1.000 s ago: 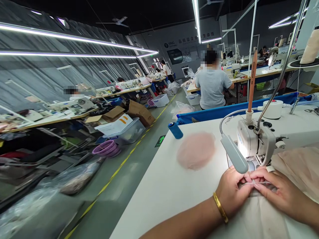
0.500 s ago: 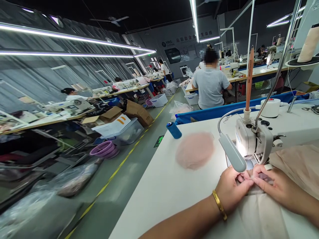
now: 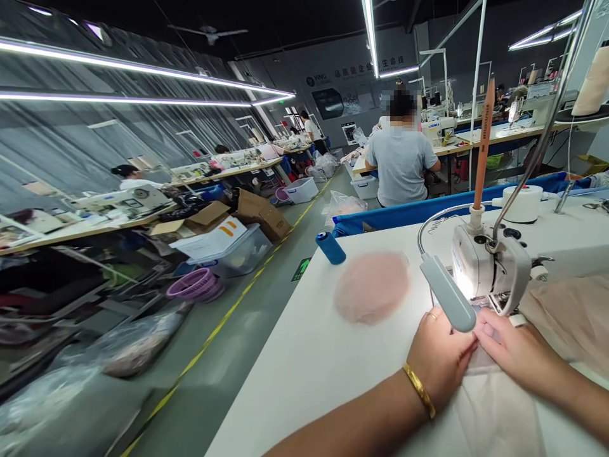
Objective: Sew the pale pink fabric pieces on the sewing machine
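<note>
Just in front of the sewing machine (image 3: 480, 260), both hands are closed on a pale, sheer fabric (image 3: 499, 412). My left hand (image 3: 440, 349), with a gold bracelet at the wrist, has its fingers partly behind the grey lamp head (image 3: 450, 295). My right hand (image 3: 509, 346) pinches the cloth close beside the left fingertips, near the presser foot area. The fabric hangs toward me over the table edge, and more beige cloth (image 3: 571, 311) lies right of the machine. The needle is hidden from view.
On the white table (image 3: 304, 355) lie a round sheer pink piece (image 3: 373, 285) and a blue thread spool (image 3: 330, 247). A pencil (image 3: 485, 146) stands upright on the machine. Beyond a blue cloth trough (image 3: 390, 212) sits a co-worker (image 3: 403, 158). Purple baskets (image 3: 195, 284) stand left on the floor.
My left hand has turned knuckles-up, and its fingers have moved forward under the lamp. My right fingers have closed in and shifted slightly left. The view has moved a little.
</note>
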A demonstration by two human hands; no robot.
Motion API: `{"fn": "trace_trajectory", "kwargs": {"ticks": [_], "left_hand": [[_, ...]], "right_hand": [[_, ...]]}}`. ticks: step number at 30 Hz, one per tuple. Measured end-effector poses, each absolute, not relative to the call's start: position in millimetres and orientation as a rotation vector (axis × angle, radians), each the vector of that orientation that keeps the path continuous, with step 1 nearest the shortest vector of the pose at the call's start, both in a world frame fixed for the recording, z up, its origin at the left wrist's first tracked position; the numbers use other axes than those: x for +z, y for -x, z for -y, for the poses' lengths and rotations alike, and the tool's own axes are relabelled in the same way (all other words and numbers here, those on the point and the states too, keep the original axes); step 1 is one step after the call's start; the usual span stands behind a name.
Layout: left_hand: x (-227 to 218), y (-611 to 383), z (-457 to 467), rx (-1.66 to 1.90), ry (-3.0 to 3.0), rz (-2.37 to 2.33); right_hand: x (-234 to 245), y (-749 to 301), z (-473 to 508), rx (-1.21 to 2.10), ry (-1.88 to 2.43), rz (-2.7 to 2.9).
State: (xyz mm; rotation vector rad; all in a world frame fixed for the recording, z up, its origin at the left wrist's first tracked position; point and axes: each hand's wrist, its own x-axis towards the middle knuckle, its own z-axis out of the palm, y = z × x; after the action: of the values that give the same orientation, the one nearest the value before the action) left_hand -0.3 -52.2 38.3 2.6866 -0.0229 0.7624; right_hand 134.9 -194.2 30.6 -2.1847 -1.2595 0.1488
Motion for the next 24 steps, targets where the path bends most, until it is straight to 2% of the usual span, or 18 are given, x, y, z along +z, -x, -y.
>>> {"fn": "trace_trajectory", "kwargs": {"ticks": [5,13,24], "left_hand": [[41.4,-3.8,49.2,0.871,-2.804,-0.028],[28.8,-2.5,40.4,0.839,-2.935,0.407],[23.6,1.7,46.9,0.817,-2.896,0.251]], "right_hand": [[22.8,-137.7,191.3,0.137,2.232,1.245],[12.8,-139.6,188.0,0.074,2.259,1.225],[-1.0,-146.3,202.2,-0.216,2.186,1.255]]}}
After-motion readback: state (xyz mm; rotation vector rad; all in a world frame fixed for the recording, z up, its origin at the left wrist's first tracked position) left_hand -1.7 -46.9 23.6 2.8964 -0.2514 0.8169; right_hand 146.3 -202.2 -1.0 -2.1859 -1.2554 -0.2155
